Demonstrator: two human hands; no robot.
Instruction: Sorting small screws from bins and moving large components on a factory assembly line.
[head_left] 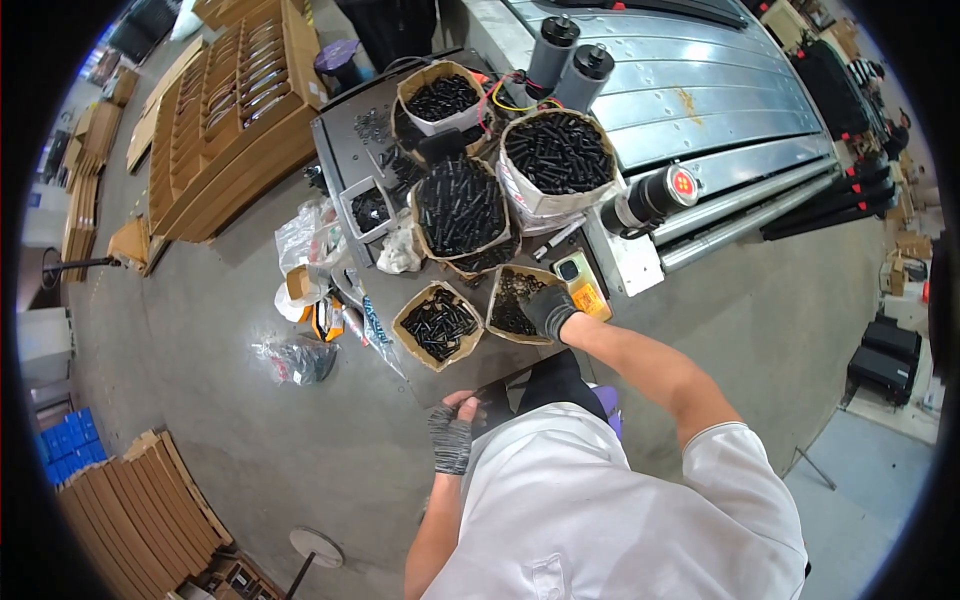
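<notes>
My right hand (550,312), in a dark glove, reaches into an open cardboard box (540,338) of small dark parts (514,299). Its fingertips are down among the parts, so their hold is hidden. Just left of that box stands another cardboard box (404,340) with black cylindrical pieces (438,325). My left hand (452,435) is in a grey glove with bare fingertips, low by the table's near edge. Its thumb and fingers are drawn together; whatever they hold, if anything, is too small to make out. A phone (583,288) in a yellowish case lies beside my right hand.
Larger boxes of black pieces (462,208) fill the dark table (345,140). A white tray (368,208) sits at its left. Grey cylinders (553,52) and a black cylinder (650,200) stand by the metal roller bench (690,90). Plastic bags (300,360) lie on the floor.
</notes>
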